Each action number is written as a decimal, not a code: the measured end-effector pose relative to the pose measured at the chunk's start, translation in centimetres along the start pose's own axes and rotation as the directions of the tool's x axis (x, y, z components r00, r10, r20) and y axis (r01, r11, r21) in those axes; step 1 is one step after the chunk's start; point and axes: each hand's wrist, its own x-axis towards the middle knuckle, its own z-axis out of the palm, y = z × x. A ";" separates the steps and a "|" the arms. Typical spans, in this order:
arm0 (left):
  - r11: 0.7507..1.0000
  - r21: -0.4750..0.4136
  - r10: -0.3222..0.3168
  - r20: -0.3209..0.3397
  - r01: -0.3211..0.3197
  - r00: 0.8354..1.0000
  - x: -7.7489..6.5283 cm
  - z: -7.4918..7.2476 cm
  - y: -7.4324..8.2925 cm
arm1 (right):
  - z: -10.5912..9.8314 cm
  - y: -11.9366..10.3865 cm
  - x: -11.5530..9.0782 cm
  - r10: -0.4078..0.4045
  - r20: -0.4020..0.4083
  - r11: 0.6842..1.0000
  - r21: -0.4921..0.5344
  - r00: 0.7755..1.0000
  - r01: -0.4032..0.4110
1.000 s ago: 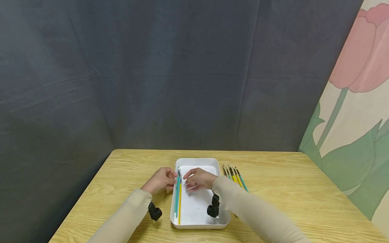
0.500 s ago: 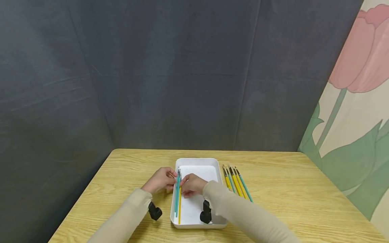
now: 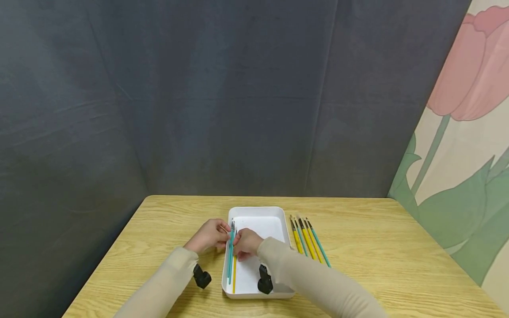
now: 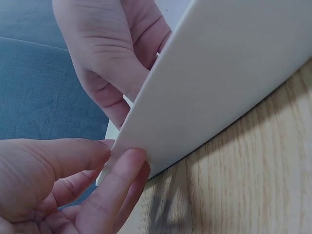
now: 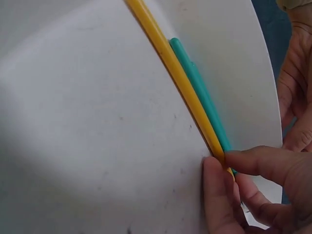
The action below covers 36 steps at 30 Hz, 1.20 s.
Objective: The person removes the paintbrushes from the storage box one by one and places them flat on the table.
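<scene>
A white tray (image 3: 262,296) lies lengthwise on the table. Along its left inner wall run two teal paintbrushes (image 3: 229,265), bristles toward the far end, and to their right a yellow paintbrush (image 3: 234,280). My left hand (image 3: 208,236) pinches the tray's left rim, thumb at the top edge and fingers against the outer wall, as the left wrist view shows. Inside the tray, my right hand (image 3: 247,244) pinches the yellow paintbrush toward its bristle end between thumb and fingers. In the right wrist view its yellow handle (image 5: 183,83) lies close beside a teal handle (image 5: 207,100).
Right of the tray, several yellow and teal paintbrushes (image 3: 305,234) lie in a slanted row on the wooden table (image 3: 381,247); my right sleeve (image 3: 310,276) passes over their near side. A dark curtain (image 3: 238,110) stands behind, a tulip mural (image 3: 453,154) at the right.
My right hand has moved left and slightly nearer within the tray, from above its floor to the yellow paintbrush, and now pinches it. The left hand has stayed at the rim.
</scene>
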 end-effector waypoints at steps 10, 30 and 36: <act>1.000 -0.016 0.007 0.012 -0.007 1.000 -0.2 -0.1 0.2 | 0.2 -0.6 0.3 0.018 -0.008 0.991 -0.132 1.000 -0.019; 0.999 -0.032 -0.004 0.019 0.004 1.000 -0.3 -0.1 0.2 | 0.2 -1.3 0.5 0.012 0.003 0.972 -0.236 1.000 -0.011; 0.999 -0.034 -0.010 0.008 0.010 1.000 -0.2 -0.1 0.0 | -0.8 -0.9 0.5 0.032 0.050 0.993 -0.113 0.998 -0.026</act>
